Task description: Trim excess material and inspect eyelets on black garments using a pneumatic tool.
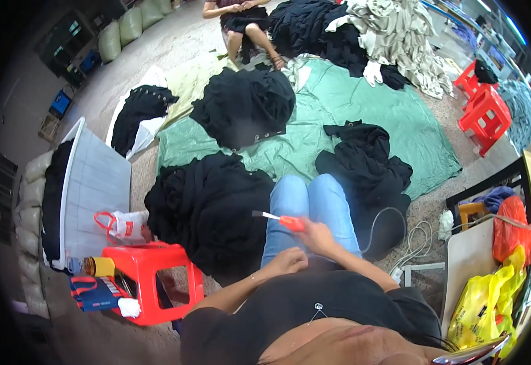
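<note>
Over my lap, my right hand [317, 238] is wrapped round a red-handled tool [291, 223] with a thin metal shaft and a flat tip. The tip points left, above a heap of black cloth [216, 201] beside my left leg. My left hand [289, 260] lies curled near my waist, just below the right one. Its fingers are closed, and whatever they may hold is hidden. Another black garment pile [366, 158] lies in front of my right knee. Farther ahead sits a black bundle with metal eyelets [247, 106].
A green sheet [399, 128] spreads under the piles. Left stand a red stool [156, 255] and a large pale bin [95, 182]. Right are a white cable [420, 240] and a yellow plastic bag [484, 298]. Ahead, another person [244, 18] sits by large cloth heaps [399, 36].
</note>
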{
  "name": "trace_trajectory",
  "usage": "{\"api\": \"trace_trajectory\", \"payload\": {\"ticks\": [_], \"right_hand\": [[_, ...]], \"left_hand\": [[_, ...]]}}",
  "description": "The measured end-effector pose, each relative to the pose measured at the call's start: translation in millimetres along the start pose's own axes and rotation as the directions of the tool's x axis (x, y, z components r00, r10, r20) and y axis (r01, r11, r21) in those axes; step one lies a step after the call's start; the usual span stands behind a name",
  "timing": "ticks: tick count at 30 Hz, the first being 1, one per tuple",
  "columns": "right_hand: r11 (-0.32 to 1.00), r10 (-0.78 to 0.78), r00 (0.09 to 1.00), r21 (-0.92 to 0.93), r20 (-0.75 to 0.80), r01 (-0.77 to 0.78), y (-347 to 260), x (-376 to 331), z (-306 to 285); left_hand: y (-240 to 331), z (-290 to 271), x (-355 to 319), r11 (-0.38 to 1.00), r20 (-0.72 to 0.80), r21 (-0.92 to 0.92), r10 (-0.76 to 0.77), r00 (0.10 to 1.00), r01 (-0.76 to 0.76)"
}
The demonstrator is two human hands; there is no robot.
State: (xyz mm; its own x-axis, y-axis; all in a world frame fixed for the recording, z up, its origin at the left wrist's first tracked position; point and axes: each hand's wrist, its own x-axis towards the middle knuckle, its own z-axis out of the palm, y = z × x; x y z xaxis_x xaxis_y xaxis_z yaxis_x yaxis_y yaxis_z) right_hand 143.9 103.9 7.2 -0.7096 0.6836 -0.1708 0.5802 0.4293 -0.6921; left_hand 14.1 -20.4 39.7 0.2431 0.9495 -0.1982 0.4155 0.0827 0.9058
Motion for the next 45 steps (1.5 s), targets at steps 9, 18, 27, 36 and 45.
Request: {"api": "trace_trajectory", "payload": {"ticks": [9, 18, 27, 36, 45], "right_hand": [[0.979, -0.051, 0.913, 0.200, 0.405, -0.034, 45.1, -16.1, -4.3], [0.915, -0.053, 0.901, 0.382, 0.430, -0.129, 23.1, -65.7, -49.5], [0.956, 0.009, 0.913, 0.263, 0.407, -0.126, -4.5, -79.5, -74.5], [0.926, -0.046, 0.860, 0.346, 0.508, -0.154, -0.5, -77.8, -64.3], [0.942, -0.047, 0.924, 0.324, 0.379, -0.085, -0.7, -83.3, -59.3]], "left_hand": [[-16.1, -3.4, 6.7, 0.984, 0.151, -0.075, -0.146, 0.978, 0.159], [10.5, -16.8, 27.9, 0.982, 0.337, 0.186, -0.019, 0.941, -0.047], [53.6, -28.7, 32.1, 0.976, 0.521, 0.215, -0.139, 0.842, 0.028], [69.9, -30.9, 26.7, 0.986, 0.601, 0.155, -0.045, 0.798, -0.060], [24.0, -8.5, 11.0, 0.944, 0.420, -0.138, -0.218, 0.881, 0.300]]}}
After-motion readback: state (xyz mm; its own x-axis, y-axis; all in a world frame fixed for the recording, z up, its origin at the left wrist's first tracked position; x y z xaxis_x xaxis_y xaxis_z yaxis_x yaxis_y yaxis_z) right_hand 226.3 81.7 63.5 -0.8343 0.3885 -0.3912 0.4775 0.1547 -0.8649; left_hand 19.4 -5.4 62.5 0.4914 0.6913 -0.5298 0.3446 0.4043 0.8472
